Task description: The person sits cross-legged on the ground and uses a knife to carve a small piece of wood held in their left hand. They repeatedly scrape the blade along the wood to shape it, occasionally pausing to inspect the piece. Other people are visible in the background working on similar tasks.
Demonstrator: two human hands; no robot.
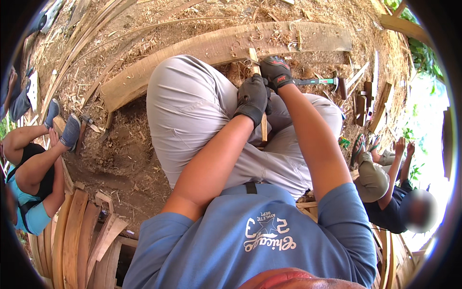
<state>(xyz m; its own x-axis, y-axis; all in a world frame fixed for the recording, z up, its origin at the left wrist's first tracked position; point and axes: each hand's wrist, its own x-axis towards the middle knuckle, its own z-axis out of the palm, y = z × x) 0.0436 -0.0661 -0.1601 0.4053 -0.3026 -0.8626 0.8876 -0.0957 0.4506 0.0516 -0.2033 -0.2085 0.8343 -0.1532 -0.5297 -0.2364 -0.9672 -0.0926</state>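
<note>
My left hand [252,98], in a dark work glove, is wrapped round a narrow pale wooden strip [255,60] that stands out between my knees, its near end [264,130] showing below the glove. Just beyond, my right hand [275,72], gloved too, is closed beside the strip's upper part. From it a thin grey blade-like tool [252,61] crosses the wood; its handle is hidden in the glove. A long thick plank [207,48] lies beyond my knees with curly shavings on it. A hammer [315,81] with a green and black handle lies right of my right hand.
Wood shavings cover the ground. Wooden pieces and a long saw-like blade [375,82] lie to the right. Curved boards [70,236] stack up at the lower left. One person [38,178] sits at left, another [385,188] at right. Long thin strips [91,38] lie upper left.
</note>
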